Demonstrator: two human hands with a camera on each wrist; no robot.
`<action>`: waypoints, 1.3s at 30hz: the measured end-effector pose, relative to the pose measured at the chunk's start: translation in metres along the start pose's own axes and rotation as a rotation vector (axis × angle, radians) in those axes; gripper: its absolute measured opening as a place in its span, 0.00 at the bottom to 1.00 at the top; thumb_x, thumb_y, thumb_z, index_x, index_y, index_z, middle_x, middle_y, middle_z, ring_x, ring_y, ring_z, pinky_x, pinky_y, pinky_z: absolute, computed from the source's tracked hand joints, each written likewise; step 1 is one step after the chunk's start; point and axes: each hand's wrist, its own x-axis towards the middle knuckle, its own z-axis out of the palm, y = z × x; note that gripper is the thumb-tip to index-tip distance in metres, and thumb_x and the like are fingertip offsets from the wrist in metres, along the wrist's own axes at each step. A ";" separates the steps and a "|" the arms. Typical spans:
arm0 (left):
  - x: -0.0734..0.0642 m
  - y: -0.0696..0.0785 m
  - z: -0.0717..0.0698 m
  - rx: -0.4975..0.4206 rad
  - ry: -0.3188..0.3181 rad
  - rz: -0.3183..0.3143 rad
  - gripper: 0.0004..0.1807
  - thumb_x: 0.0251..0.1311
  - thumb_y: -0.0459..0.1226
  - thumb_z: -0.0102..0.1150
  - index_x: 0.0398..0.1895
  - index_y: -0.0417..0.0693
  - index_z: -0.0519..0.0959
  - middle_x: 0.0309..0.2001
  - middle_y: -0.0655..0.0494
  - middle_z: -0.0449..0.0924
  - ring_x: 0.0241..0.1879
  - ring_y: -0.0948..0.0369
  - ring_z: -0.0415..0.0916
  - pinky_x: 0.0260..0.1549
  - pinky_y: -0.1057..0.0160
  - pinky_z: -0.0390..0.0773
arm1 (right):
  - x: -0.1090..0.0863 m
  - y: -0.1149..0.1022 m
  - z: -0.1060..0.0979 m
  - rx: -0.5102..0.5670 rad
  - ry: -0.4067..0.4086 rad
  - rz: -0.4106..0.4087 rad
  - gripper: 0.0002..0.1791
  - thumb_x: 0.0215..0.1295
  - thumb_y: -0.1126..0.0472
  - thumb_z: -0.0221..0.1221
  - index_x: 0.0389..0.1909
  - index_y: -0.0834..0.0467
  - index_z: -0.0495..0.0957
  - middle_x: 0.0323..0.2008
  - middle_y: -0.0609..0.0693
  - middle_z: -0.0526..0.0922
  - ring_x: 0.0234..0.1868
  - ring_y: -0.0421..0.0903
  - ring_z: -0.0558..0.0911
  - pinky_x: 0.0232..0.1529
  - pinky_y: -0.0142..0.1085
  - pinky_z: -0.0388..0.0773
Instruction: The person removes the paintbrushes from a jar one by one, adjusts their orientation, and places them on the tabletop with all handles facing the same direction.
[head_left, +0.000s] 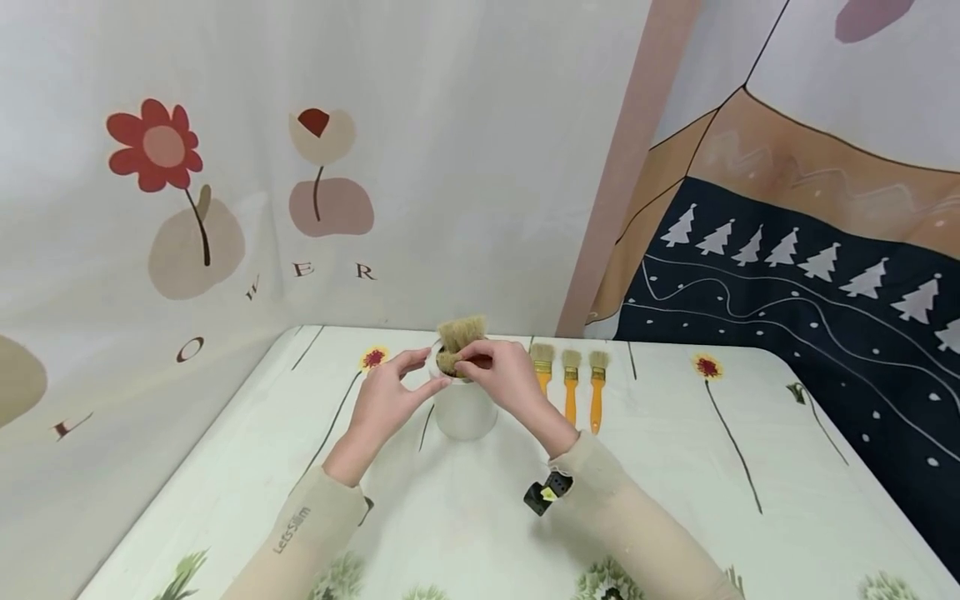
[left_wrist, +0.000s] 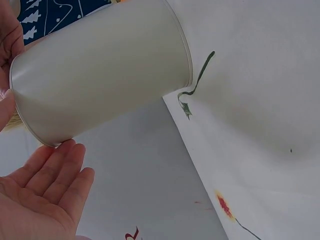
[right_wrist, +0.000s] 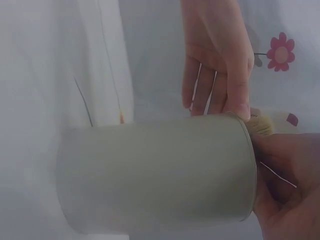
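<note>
A white cylindrical container (head_left: 465, 412) stands on the table, paintbrush bristles sticking up from its mouth. My left hand (head_left: 382, 400) holds its rim lightly at the left, thumb on the near side and fingers around the far side; in the left wrist view, the fingertips (left_wrist: 75, 150) meet the rim. At the mouth, my right hand (head_left: 502, 375) pinches a small paintbrush (head_left: 447, 362) at its bristle end. Behind it rises a wide paintbrush (head_left: 462, 332), bristles up. The brush handles are hidden inside the container, whose outer wall (right_wrist: 160, 170) fills much of the right wrist view.
Three orange-handled paintbrushes, one wider brush (head_left: 543, 362) and two narrower ones (head_left: 572, 383) (head_left: 597, 387), lie right of the container, bristles away from me. A flower-printed white cloth (head_left: 675, 467) covers the table. Printed curtains (head_left: 465, 167) hang behind and to the right.
</note>
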 end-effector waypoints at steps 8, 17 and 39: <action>-0.006 -0.003 -0.002 0.005 0.005 0.008 0.34 0.56 0.52 0.71 0.65 0.50 0.76 0.59 0.46 0.82 0.61 0.47 0.79 0.56 0.44 0.78 | 0.000 0.003 0.003 0.184 0.037 0.009 0.06 0.67 0.60 0.64 0.39 0.57 0.86 0.35 0.51 0.90 0.35 0.44 0.87 0.34 0.30 0.82; -0.004 -0.001 0.001 0.010 0.015 0.025 0.34 0.55 0.52 0.71 0.64 0.49 0.77 0.59 0.47 0.83 0.60 0.48 0.79 0.55 0.45 0.79 | 0.003 0.002 -0.004 0.292 0.094 -0.002 0.06 0.68 0.64 0.62 0.40 0.62 0.84 0.37 0.57 0.89 0.39 0.51 0.88 0.41 0.37 0.86; 0.000 0.000 0.000 0.027 0.000 -0.013 0.35 0.55 0.53 0.71 0.66 0.51 0.76 0.60 0.48 0.82 0.62 0.48 0.77 0.55 0.46 0.79 | 0.021 -0.003 -0.082 0.723 0.266 0.000 0.07 0.69 0.68 0.59 0.44 0.69 0.79 0.31 0.42 0.87 0.33 0.37 0.87 0.42 0.33 0.86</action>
